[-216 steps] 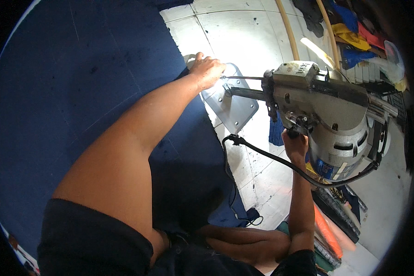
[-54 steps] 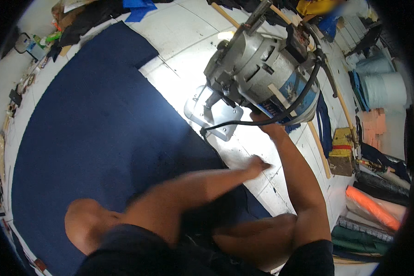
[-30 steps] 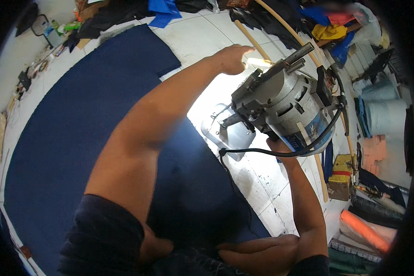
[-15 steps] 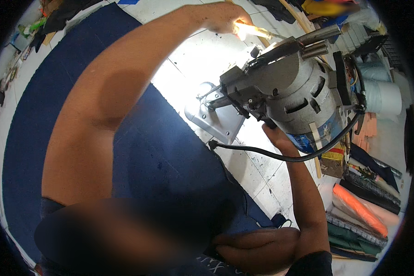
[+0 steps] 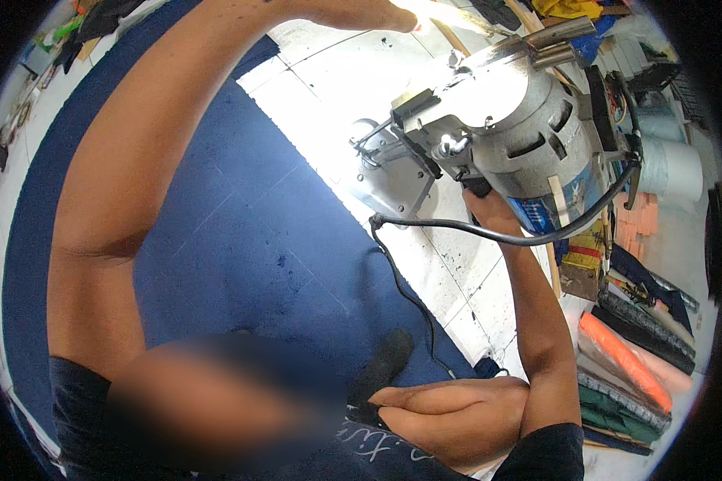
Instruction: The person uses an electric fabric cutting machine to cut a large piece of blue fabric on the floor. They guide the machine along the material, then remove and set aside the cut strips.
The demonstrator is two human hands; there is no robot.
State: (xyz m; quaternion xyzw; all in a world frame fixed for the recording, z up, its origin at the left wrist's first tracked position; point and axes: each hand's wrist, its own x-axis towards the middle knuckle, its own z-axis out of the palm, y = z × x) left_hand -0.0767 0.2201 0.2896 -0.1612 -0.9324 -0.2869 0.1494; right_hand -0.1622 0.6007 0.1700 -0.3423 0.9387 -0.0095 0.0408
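Observation:
A grey cloth cutting machine [image 5: 525, 128], with a rounded slotted motor housing, stands tilted in view on its flat metal base plate [image 5: 393, 188]. My right hand [image 5: 492, 210] is closed at the black handle below the motor; the housing hides part of the fingers. Beyond the machine my left hand [image 5: 369, 14] reaches along the upper edge of view, partly cut off. It holds a slim, pale yellowish tool [image 5: 461, 16], washed out by glare, so its kind is unclear. A black cable [image 5: 473, 233] loops from the machine.
Dark blue fabric [image 5: 241, 232] covers much of the white tiled floor [image 5: 313, 88] at left. My bent leg [image 5: 457, 417] is at the lower right. Rolls of material [image 5: 630, 361], one of them orange, lie at right beside a yellow-and-red box [image 5: 582, 260].
My left forearm has shifted up and left, and its hand is now partly out of view. The bright light falls more on the machine's top. My right hand stays at the handle.

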